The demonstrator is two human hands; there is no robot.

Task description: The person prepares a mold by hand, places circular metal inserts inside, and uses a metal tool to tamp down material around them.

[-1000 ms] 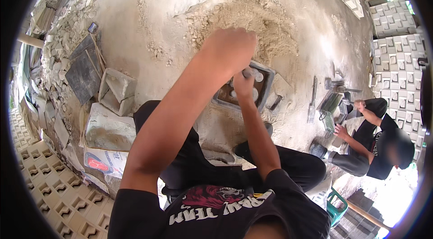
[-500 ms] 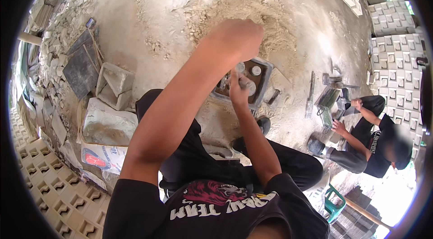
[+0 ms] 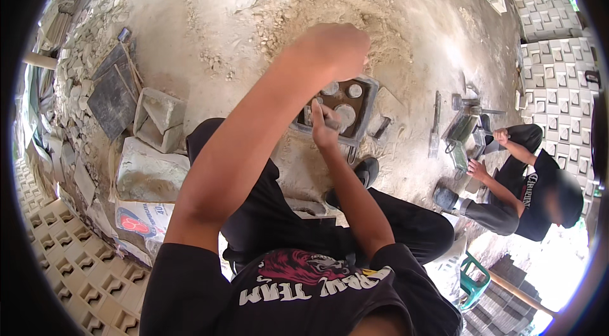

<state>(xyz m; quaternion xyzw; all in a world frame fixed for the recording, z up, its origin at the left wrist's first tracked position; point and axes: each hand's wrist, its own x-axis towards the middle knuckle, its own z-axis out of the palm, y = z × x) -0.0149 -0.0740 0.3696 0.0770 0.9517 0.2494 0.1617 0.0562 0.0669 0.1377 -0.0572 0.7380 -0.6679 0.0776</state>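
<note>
A square dark frame mould point(image 3: 370, 108) lies on the floor in front of me, with pale round discs point(image 3: 344, 117) standing up from its brown floor. My left hand point(image 3: 339, 49) is raised over its far side, closed with the back up; whatever the curled fingers hold is hidden. My right hand point(image 3: 323, 133) is low over the near left part of the mould. Its fingers wrap round a short, grey, rounded piece like a handle point(image 3: 332, 123); the far end cannot be made out.
Loose sand and gravel point(image 3: 380, 32) lie beyond the mould. A whitish stone trough point(image 3: 152, 171) and a concrete box point(image 3: 158, 123) stand at left. A co-worker point(image 3: 530, 193) sits at right beside a metal mould point(image 3: 463, 136). Patterned blocks point(image 3: 555, 92) are stacked behind.
My right hand has shifted slightly left and nearer over the mould with the grey piece, uncovering more of a large disc. The left hand stays raised in nearly the same spot.
</note>
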